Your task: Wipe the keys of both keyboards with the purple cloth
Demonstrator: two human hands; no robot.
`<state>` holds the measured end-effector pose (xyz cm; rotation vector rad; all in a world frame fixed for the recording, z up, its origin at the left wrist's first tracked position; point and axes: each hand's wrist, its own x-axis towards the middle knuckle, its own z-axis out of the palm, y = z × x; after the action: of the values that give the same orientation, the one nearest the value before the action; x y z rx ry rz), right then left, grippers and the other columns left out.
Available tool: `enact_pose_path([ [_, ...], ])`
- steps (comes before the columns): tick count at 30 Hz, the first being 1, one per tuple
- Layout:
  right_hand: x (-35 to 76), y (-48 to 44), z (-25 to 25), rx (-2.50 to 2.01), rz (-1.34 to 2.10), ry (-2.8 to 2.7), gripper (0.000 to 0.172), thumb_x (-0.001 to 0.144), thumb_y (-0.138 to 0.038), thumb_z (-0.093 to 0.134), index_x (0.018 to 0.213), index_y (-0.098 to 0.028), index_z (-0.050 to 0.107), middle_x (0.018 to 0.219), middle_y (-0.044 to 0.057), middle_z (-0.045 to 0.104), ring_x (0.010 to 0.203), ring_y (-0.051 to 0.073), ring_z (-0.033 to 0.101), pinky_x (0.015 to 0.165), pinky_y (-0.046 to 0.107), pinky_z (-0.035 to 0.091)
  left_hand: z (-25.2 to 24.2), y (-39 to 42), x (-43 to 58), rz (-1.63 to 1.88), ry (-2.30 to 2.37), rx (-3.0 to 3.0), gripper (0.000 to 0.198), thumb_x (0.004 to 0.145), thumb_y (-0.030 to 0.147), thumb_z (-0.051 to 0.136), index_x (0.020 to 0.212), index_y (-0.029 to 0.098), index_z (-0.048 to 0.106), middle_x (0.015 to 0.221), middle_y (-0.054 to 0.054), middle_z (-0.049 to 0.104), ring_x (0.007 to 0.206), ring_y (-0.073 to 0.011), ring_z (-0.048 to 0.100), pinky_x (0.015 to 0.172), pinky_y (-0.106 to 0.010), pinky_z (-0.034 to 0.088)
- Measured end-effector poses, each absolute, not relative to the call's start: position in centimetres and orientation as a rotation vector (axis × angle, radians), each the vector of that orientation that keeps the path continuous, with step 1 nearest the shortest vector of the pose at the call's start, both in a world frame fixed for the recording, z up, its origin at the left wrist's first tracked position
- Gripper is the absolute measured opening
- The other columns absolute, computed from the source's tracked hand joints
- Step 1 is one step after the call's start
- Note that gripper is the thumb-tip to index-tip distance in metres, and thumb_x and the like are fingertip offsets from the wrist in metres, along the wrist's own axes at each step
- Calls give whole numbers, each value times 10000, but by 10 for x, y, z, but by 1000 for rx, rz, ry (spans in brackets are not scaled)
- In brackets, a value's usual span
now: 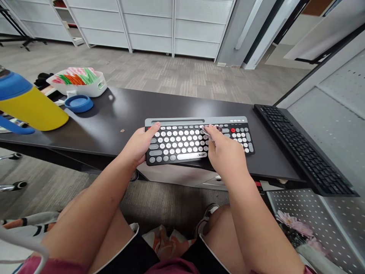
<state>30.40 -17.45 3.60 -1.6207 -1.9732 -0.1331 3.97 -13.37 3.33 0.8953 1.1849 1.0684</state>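
Between both hands lies the round-keyed keyboard.

**Legible markings: one brand mark**

Round-key keyboard on the dark worktop: the word "acer" reads in dark letters on the light space bar, at 6 o'clock on the key field. Keycap legends are too small to read. Black keyboard at 3 o'clock: key legends are not legible. Nothing else carries readable text, numbers or signs.
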Motion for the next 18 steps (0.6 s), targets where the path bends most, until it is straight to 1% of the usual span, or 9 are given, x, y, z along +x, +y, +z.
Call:
enact_pose_path([
  [3, 302, -176, 36, -1593, -127, -1992, 473, 985, -92, 502, 1409, -189, 688, 1435, 93, 692, 1273, 297, 711, 993, 462, 653, 33, -134, 40, 1069, 1179, 898, 423, 907, 560, 766, 1047, 161, 743, 1043, -164, 815, 913, -308, 803, 769, -405, 678],
  [9, 301, -178, 34, -1550, -109, -2026, 490, 994, -83, 487, 1430, -213, 670, 1470, 91, 665, 1328, 279, 674, 1035, 484, 635, 32, -134, 40, 1081, 1177, 895, 433, 882, 560, 792, 1049, 163, 751, 1054, -165, 815, 895, -303, 799, 749, -397, 672],
  [15, 300, -178, 34, -1541, -117, -2040, 469, 1006, -85, 489, 1424, -195, 670, 1463, 87, 672, 1330, 268, 673, 1046, 459, 631, 33, -133, 40, 1074, 1182, 886, 425, 901, 547, 775, 1062, 155, 739, 1034, -167, 817, 908, -312, 805, 763, -401, 674],
  [18, 301, -178, 34, -1530, -121, -2040, 459, 1006, -96, 498, 1420, -187, 673, 1454, 85, 680, 1320, 278, 681, 1028, 468, 639, 33, -134, 40, 1067, 1183, 889, 421, 906, 546, 769, 1058, 156, 736, 1028, -163, 817, 912, -308, 805, 780, -402, 675],
])
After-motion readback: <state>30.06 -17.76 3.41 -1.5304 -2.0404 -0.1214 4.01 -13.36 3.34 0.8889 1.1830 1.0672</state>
